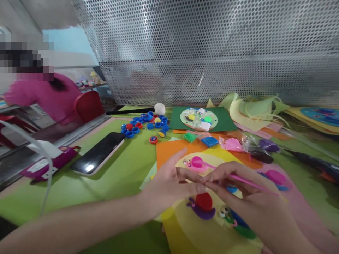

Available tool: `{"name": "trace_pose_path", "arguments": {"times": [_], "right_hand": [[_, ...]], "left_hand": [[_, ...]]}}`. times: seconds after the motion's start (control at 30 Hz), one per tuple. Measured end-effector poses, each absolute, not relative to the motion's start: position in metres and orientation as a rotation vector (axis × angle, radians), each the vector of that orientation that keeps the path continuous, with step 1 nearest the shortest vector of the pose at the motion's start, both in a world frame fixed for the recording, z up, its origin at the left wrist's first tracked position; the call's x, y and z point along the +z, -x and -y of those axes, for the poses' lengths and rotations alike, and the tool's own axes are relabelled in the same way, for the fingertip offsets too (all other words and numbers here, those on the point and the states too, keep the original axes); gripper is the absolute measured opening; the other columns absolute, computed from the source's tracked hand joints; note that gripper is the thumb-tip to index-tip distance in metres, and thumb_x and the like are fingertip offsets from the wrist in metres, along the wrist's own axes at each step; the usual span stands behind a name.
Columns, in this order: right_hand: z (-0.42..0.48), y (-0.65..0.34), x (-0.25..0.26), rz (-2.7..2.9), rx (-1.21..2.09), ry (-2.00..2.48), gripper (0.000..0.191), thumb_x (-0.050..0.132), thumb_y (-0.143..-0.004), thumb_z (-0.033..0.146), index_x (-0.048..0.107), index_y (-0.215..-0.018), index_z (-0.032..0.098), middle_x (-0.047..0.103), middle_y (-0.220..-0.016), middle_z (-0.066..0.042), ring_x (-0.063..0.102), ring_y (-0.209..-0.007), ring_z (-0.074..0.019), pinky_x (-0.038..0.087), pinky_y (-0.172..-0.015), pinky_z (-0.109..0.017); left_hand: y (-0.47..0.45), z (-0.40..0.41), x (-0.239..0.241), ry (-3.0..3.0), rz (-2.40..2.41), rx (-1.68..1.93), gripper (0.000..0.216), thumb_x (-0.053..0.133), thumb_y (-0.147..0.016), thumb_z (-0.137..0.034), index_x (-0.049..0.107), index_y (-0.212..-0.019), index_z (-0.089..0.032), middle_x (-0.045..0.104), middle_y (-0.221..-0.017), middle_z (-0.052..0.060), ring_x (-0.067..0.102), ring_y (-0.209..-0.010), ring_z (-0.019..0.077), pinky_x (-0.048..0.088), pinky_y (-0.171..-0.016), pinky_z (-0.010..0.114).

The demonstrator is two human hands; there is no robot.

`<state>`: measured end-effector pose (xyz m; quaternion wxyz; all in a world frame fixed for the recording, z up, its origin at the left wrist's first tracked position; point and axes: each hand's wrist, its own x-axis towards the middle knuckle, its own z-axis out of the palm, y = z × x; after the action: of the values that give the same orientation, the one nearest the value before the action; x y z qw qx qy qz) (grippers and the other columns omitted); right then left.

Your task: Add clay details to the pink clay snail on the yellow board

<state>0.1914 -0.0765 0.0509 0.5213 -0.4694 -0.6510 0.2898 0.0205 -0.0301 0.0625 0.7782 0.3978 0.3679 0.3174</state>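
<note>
My left hand (pixel 172 181) and my right hand (pixel 246 197) meet fingertip to fingertip above a yellow paper disc (pixel 190 233). The left thumb and forefinger are pinched; whatever is between them is too small or hidden to name. A thin pink plastic modelling tool (pixel 246 181) lies across my right hand, held among its fingers, its wide end pointing left. On the disc below are a purple clay snail (pixel 202 208) with a red shell, a green one (pixel 245 229) partly under my right hand, and a pink-shelled one (pixel 197 162) behind the fingers.
Bagged clay (pixel 233 144) lies behind the disc. Blue and red bottle caps (pixel 157 121) cluster near a green sheet (pixel 177 118). To the left are a phone (pixel 99 153) and a purple glue-gun-like tool (pixel 53 164). A perforated metal panel (pixel 198 46) rises behind; a person in pink (pixel 50 95) sits left.
</note>
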Motion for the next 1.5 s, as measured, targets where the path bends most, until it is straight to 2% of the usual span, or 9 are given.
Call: {"name": "trace_pose_path", "arguments": {"times": [0.33, 0.53, 0.73, 0.83, 0.93, 1.1, 1.27, 1.4, 1.5], "right_hand": [[0.081, -0.190, 0.056, 1.534, 0.780, 1.125, 0.012, 0.059, -0.080, 0.017, 0.057, -0.078, 0.029, 0.061, -0.076, 0.008, 0.059, -0.071, -0.0111, 0.049, -0.057, -0.015], [0.083, -0.187, 0.062, 1.433, 0.878, 1.214, 0.005, 0.058, -0.081, 0.027, 0.059, -0.076, 0.027, 0.062, -0.078, 0.006, 0.061, -0.073, -0.0101, 0.049, -0.065, -0.014], [0.082, -0.184, 0.068, 1.270, 0.998, 1.184, 0.004, 0.059, -0.080, 0.025, 0.058, -0.076, 0.025, 0.060, -0.073, 0.007, 0.059, -0.063, -0.0060, 0.047, -0.055, -0.008], [0.081, -0.183, 0.067, 1.322, 0.967, 1.186, 0.001, 0.060, -0.079, 0.026, 0.059, -0.079, 0.026, 0.061, -0.080, 0.007, 0.061, -0.070, -0.0081, 0.049, -0.058, -0.011], [0.077, -0.185, 0.062, 1.408, 0.923, 1.192, 0.005, 0.061, -0.079, 0.028, 0.058, -0.082, 0.026, 0.063, -0.085, 0.005, 0.062, -0.077, -0.0111, 0.052, -0.062, -0.014], [0.076, -0.185, 0.058, 1.464, 0.880, 1.174, 0.005, 0.062, -0.080, 0.028, 0.058, -0.084, 0.027, 0.063, -0.086, 0.005, 0.062, -0.081, -0.0118, 0.052, -0.063, -0.015], [0.079, -0.183, 0.060, 1.410, 0.914, 1.197, 0.007, 0.061, -0.079, 0.028, 0.057, -0.084, 0.024, 0.063, -0.087, 0.003, 0.062, -0.081, -0.0129, 0.052, -0.061, -0.015], [0.076, -0.190, 0.061, 1.359, 1.045, 1.146, 0.009, 0.054, -0.088, 0.031, 0.058, -0.090, 0.024, 0.062, -0.092, 0.001, 0.061, -0.078, -0.0116, 0.052, -0.063, -0.014], [0.073, -0.198, 0.060, 1.407, 1.021, 1.107, 0.009, 0.051, -0.091, 0.029, 0.059, -0.092, 0.025, 0.062, -0.091, 0.001, 0.060, -0.074, -0.0086, 0.050, -0.063, -0.010]], "left_hand": [[-0.024, 0.028, 0.057, -0.780, -0.741, 0.667, 0.111, 0.084, -0.052, -0.006, 0.019, -0.141, -0.014, 0.069, -0.059, -0.003, 0.064, -0.056, 0.0103, 0.047, -0.064, 0.022], [-0.021, 0.029, 0.055, -0.802, -0.624, 0.663, 0.109, 0.080, -0.057, -0.003, 0.012, -0.141, -0.013, 0.070, -0.060, -0.003, 0.065, -0.058, 0.0100, 0.049, -0.061, 0.020], [-0.021, 0.027, 0.054, -0.828, -0.551, 0.657, 0.105, 0.077, -0.061, 0.000, 0.010, -0.140, -0.013, 0.072, -0.067, 0.000, 0.067, -0.064, 0.0094, 0.050, -0.064, 0.019], [-0.023, 0.027, 0.053, -0.816, -0.539, 0.670, 0.113, 0.080, -0.058, -0.003, 0.004, -0.141, -0.016, 0.073, -0.070, -0.002, 0.067, -0.066, 0.0093, 0.050, -0.063, 0.018], [-0.024, 0.026, 0.053, -0.810, -0.524, 0.684, 0.114, 0.079, -0.060, -0.002, 0.002, -0.142, -0.019, 0.074, -0.069, -0.002, 0.068, -0.069, 0.0096, 0.051, -0.070, 0.021], [-0.026, 0.027, 0.055, -0.844, -0.637, 0.695, 0.116, 0.079, -0.059, -0.002, 0.000, -0.143, -0.014, 0.074, -0.069, 0.005, 0.069, -0.072, 0.0126, 0.051, -0.074, 0.025], [-0.028, 0.028, 0.061, -0.821, -0.651, 0.733, 0.116, 0.077, -0.057, 0.004, 0.004, -0.144, -0.020, 0.070, -0.057, -0.004, 0.067, -0.058, 0.0104, 0.052, -0.063, 0.021], [-0.025, 0.029, 0.062, -0.929, -0.639, 0.732, 0.108, 0.076, -0.062, -0.001, 0.009, -0.144, -0.024, 0.070, -0.062, -0.006, 0.067, -0.063, 0.0102, 0.052, -0.067, 0.022], [-0.022, 0.029, 0.060, -0.986, -0.680, 0.729, 0.114, 0.078, -0.059, -0.003, 0.006, -0.144, -0.026, 0.068, -0.061, -0.007, 0.066, -0.063, 0.0108, 0.051, -0.066, 0.024]]}}
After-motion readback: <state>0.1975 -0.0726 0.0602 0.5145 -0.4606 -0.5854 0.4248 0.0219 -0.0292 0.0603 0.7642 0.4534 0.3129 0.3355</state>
